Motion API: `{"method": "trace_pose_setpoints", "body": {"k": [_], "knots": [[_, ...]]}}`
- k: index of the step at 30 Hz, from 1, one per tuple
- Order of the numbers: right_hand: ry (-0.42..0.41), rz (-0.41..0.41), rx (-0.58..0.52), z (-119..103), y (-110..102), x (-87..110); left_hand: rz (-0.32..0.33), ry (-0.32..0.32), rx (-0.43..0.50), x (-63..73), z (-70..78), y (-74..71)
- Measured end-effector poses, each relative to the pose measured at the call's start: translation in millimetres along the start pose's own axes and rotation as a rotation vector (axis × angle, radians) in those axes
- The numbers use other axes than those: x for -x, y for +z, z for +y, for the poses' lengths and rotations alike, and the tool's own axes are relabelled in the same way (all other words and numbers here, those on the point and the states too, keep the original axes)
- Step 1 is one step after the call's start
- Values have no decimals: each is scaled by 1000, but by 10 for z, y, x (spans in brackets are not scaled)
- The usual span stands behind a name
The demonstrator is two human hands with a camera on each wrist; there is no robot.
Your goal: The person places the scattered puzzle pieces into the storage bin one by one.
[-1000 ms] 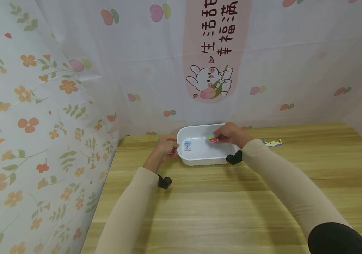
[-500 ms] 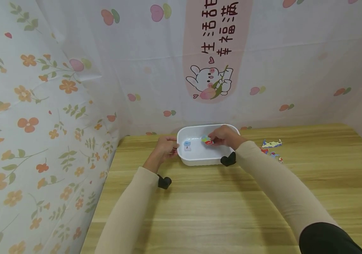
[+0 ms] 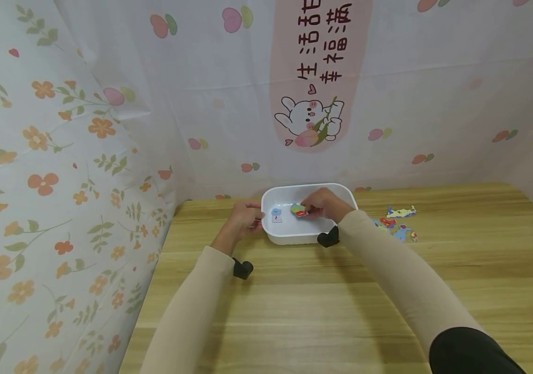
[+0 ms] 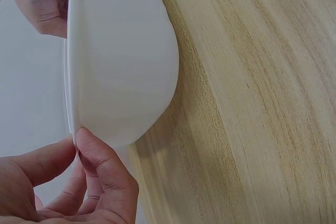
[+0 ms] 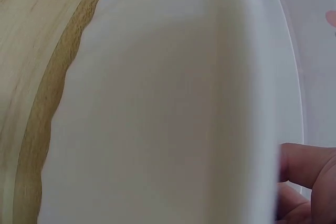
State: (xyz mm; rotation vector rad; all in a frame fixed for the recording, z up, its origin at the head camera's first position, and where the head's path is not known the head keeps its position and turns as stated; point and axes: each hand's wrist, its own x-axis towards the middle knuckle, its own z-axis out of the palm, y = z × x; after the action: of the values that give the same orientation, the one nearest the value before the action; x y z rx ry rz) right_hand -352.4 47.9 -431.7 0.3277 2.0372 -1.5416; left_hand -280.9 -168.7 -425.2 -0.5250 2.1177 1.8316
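Note:
A white plastic tray [image 3: 294, 240] stands at the back of the table. My left hand [image 3: 246, 215] pinches its left rim between thumb and fingers, plainly seen in the left wrist view, where the tray wall [image 4: 123, 61] fills the middle. Inside the tray, my right hand [image 3: 324, 202] pinches a small flat green, blue and red piece [image 3: 299, 210]; its exact kind is too small to tell. At the left of the tray floor lies a little light-blue and white piece [image 3: 276, 215]. In the right wrist view the tray wall [image 5: 147, 119] hides the held piece.
Right of the tray lie several small loose coloured pieces: a yellow and blue one [image 3: 401, 212], a red one [image 3: 387, 223], a light-blue one [image 3: 400, 234] and a small round one [image 3: 414, 236]. A patterned cloth [image 3: 229, 114] hangs right behind the tray and along the left side.
My right hand has moved left and slightly nearer inside the tray, carrying the coloured piece. Loose pieces on the table have come into sight from behind the right sleeve. The left hand stays put.

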Motion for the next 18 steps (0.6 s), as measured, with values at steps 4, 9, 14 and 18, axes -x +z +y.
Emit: {"method": "trace_pose_setpoints", "body": {"k": [4, 9, 14, 18], "knots": [[16, 11, 1, -8, 38, -16, -6, 3, 1, 8, 7, -11], [29, 21, -8, 1, 61, -58, -4, 7, -2, 3, 2, -11], [43, 17, -5, 5, 88, -76, -8, 6, 2, 1, 2, -13], [49, 23, 6, 0, 113, -71, -8, 8, 0, -2, 2, -14]]}}
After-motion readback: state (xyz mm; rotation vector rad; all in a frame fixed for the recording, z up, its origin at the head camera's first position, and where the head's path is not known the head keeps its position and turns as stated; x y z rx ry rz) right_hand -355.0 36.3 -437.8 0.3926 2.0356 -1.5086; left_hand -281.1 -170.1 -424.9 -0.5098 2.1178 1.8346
